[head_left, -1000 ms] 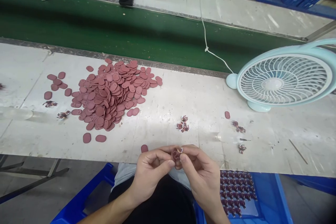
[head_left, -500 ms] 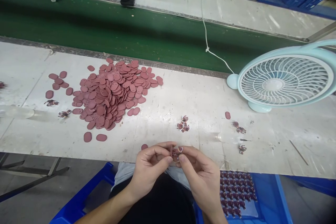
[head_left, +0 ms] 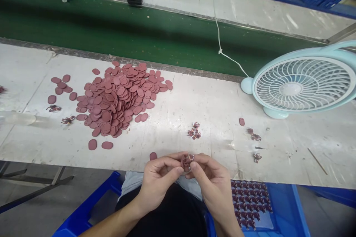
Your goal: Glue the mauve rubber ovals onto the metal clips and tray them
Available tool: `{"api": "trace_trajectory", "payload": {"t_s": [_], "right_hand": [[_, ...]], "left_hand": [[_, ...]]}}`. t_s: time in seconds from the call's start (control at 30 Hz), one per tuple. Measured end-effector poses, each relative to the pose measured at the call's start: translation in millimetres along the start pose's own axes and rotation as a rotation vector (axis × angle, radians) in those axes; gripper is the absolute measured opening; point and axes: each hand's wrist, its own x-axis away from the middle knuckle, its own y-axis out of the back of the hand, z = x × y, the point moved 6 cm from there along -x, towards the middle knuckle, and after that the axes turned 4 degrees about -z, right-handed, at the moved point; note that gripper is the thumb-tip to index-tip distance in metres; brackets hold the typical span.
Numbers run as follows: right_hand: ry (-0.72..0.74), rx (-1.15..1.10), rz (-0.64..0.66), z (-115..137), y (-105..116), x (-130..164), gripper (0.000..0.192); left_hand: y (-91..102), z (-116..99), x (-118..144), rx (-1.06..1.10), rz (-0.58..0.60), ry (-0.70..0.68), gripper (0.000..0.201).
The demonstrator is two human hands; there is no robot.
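My left hand (head_left: 160, 177) and my right hand (head_left: 213, 181) meet at the near edge of the white table (head_left: 194, 100), both pinching one small maroon piece (head_left: 186, 162) between their fingertips. A big heap of flat maroon oval pieces (head_left: 116, 96) lies to the left on the table. One loose oval (head_left: 153, 155) sits just left of my left hand. A small cluster of dark maroon bits (head_left: 194, 130) lies a little beyond my fingers.
A pale blue fan (head_left: 300, 85) stands at the right, its white cord (head_left: 218, 33) crossing a green conveyor belt (head_left: 125, 29). More maroon bits (head_left: 253, 135) lie right of centre. A blue crate (head_left: 261, 207) with sorted pieces sits under my right hand.
Both hands stay together at the table edge, fingers shifting slightly on the small piece. A small dark object on the conveyor has moved to the right.
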Motion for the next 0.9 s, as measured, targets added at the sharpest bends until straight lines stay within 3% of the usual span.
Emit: {"api": "trace_trajectory", "payload": {"t_s": [0.47, 0.7, 0.8, 0.9], "right_hand": [[0.016, -0.001, -0.023, 3.5, -2.0, 3.4, 0.010], [-0.022, -0.081, 0.007, -12.3, 0.7, -2.1, 0.011], [-0.043, -0.195, 0.001, -19.4, 7.0, -5.7, 0.011], [-0.031, -0.260, -0.091, -19.5, 31.9, -7.5, 0.010]], "left_hand": [[-4.0, -2.8, 0.5, 0.008, 0.015, -0.001, 0.008], [-2.9, -1.2, 0.9, -0.004, 0.004, -0.040, 0.009], [9.8, -10.8, -3.5, -0.127, 0.011, -0.100, 0.010], [42.5, -39.2, -7.5, -0.406, -0.079, -0.309, 0.014]]}}
